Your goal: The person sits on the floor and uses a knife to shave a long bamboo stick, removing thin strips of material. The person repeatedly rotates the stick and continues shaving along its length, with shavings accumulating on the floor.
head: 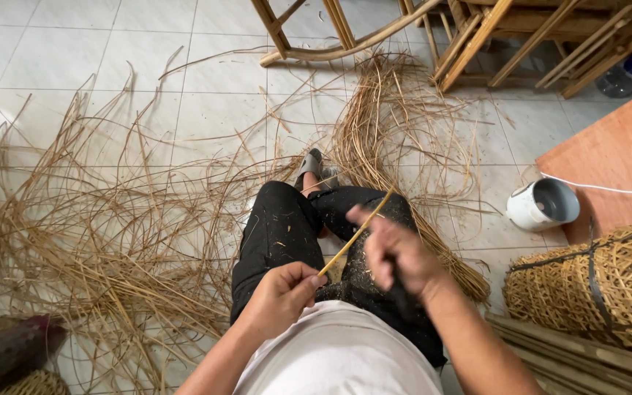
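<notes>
The left hand (281,291) pinches the near end of a thin rattan strip (356,234) between closed fingers (314,281). The strip slants up over the lap to the right hand (396,252), whose fingers curl around a dark tool handle (402,298), forefinger touching the strip's far part. Loose rattan strands (111,241) lie across the tiled floor (74,51).

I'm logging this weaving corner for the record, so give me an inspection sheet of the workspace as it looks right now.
Surface: pale tiled floor, person seated on it.
Job's things: thin cane strip, held slanting over the lap; shavings on the dark trousers.
Clutter: loose cane strands spread wide; bundle by the foot.
Grips: left hand pinches the strip's lower end; right hand blurred, holds a dark tool against the strip.
Cables: white cord running from the white pot.
Surroundings: wooden frames, woven basket, reddish board.
</notes>
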